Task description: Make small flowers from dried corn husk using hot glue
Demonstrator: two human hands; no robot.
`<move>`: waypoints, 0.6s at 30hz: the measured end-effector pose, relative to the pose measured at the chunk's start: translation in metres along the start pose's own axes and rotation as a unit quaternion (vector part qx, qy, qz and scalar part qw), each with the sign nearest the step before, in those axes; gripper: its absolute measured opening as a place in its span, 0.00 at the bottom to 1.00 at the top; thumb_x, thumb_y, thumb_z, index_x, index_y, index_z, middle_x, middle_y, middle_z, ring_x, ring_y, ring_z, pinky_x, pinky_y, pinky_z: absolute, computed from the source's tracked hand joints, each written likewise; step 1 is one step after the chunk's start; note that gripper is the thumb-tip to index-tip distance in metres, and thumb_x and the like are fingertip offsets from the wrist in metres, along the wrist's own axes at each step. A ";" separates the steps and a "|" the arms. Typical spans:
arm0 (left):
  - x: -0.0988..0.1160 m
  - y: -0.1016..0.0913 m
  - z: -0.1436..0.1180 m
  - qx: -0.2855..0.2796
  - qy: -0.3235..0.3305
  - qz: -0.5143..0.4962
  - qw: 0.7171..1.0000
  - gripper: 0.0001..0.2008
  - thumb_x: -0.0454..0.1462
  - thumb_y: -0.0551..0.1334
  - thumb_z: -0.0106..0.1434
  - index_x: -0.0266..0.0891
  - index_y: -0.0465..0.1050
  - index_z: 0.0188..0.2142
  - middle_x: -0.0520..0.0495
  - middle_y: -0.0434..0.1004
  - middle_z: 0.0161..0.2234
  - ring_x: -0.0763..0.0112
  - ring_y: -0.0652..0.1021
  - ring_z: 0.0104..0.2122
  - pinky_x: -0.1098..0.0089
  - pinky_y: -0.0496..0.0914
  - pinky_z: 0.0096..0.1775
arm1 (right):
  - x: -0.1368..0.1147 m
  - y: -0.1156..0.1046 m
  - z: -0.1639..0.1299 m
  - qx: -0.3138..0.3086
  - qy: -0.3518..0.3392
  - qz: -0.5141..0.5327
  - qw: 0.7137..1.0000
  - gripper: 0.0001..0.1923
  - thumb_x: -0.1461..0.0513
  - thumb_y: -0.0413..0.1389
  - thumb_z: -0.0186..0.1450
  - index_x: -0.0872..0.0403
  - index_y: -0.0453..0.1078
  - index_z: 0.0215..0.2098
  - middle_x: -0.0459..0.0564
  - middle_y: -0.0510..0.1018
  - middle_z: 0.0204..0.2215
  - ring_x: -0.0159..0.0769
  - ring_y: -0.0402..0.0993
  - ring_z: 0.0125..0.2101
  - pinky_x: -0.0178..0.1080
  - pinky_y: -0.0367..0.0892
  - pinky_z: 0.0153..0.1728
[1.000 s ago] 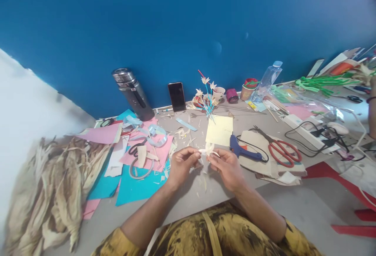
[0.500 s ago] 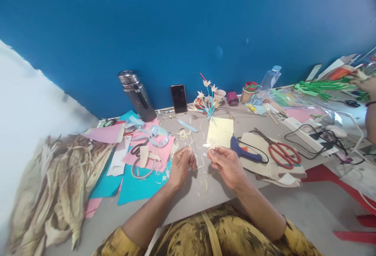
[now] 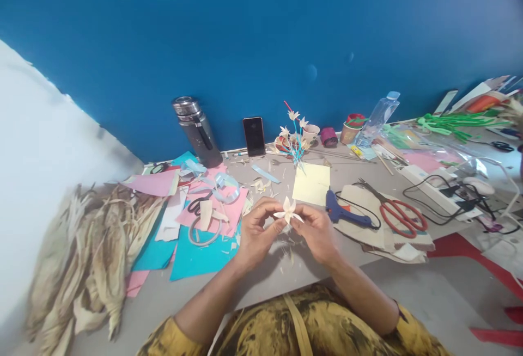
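Note:
A small cream flower [image 3: 288, 212] with pointed petals faces up between my two hands. My left hand [image 3: 258, 231] pinches its left side with thumb and fingers. From the other side my right hand [image 3: 316, 232] grips it the same way, fingertips close to the left ones. Behind the hands lies a pale yellow paper square [image 3: 311, 183]. Beyond that stand similar cream flowers on blue stems [image 3: 297, 143]. A blue glue gun [image 3: 347, 212] rests just right of my right hand. Cream scraps [image 3: 261, 185] are scattered on the table near the hands.
Red-handled scissors [image 3: 402, 217] lie right on pale sheets. Further right are a power strip [image 3: 437, 190] with cables and green stems [image 3: 457, 124]. A dark flask [image 3: 198, 133] and a phone [image 3: 254, 136] stand by the wall. Dried husks [image 3: 81, 258] hang at the left edge.
My left hand has come over to the right hand and now holds the flower too. The flower has turned so its open petals show. The view has shifted slightly.

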State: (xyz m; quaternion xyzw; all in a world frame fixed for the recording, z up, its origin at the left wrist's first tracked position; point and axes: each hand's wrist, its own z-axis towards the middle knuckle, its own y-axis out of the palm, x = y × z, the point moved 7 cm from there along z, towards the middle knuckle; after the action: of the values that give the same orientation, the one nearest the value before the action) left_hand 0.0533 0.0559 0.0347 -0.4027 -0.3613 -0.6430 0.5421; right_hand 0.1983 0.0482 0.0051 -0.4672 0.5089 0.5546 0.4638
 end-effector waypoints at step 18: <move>-0.002 0.000 -0.003 -0.015 -0.007 -0.029 0.999 0.02 0.37 0.69 0.61 0.42 0.82 0.34 0.46 0.74 0.35 0.65 0.74 0.36 0.66 0.69 0.38 | -0.005 0.003 -0.002 -0.036 -0.005 -0.012 0.999 0.13 0.53 0.65 0.59 0.55 0.78 0.32 0.48 0.77 0.26 0.35 0.69 0.28 0.35 0.65 0.28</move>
State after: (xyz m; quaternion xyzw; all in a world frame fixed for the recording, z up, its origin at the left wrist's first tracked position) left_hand 0.0536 0.0540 0.0322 -0.4043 -0.3668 -0.6610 0.5149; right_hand 0.1958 0.0459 0.0109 -0.4871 0.4802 0.5696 0.4558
